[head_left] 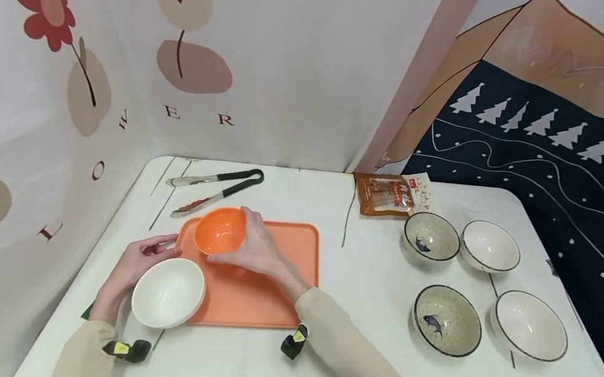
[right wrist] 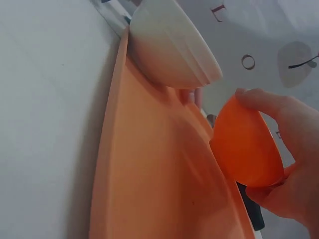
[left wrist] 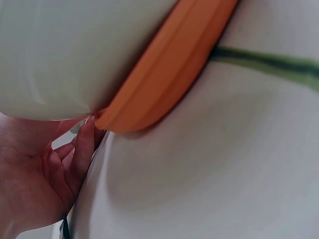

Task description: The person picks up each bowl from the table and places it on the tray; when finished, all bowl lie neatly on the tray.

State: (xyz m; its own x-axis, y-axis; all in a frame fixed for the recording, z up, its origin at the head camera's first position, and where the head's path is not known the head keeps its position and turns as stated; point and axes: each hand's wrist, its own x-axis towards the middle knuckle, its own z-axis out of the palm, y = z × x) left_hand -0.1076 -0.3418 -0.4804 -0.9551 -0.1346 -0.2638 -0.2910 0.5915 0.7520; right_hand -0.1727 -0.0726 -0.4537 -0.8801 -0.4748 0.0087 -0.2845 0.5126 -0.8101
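Observation:
An orange bowl (head_left: 219, 232) is at the back left corner of the salmon-orange tray (head_left: 259, 306), gripped at its sides by my right hand (head_left: 257, 247). In the right wrist view thumb and fingers of that hand (right wrist: 294, 149) pinch the orange bowl (right wrist: 246, 144) from both sides. A white bowl (head_left: 168, 293) sits over the tray's left edge, tilted in the right wrist view. My left hand (head_left: 137, 262) touches the tray's left edge, just behind the white bowl; in the left wrist view its fingertips (left wrist: 89, 124) meet the tray's rim (left wrist: 164, 74).
Black-handled tongs (head_left: 237, 182) lie behind the tray. At the right stand two speckled bowls (head_left: 446, 322) (head_left: 430, 237) and two white bowls with dark rims (head_left: 531, 327) (head_left: 490, 246). A brown food packet (head_left: 388, 196) lies at the back, near the curtain.

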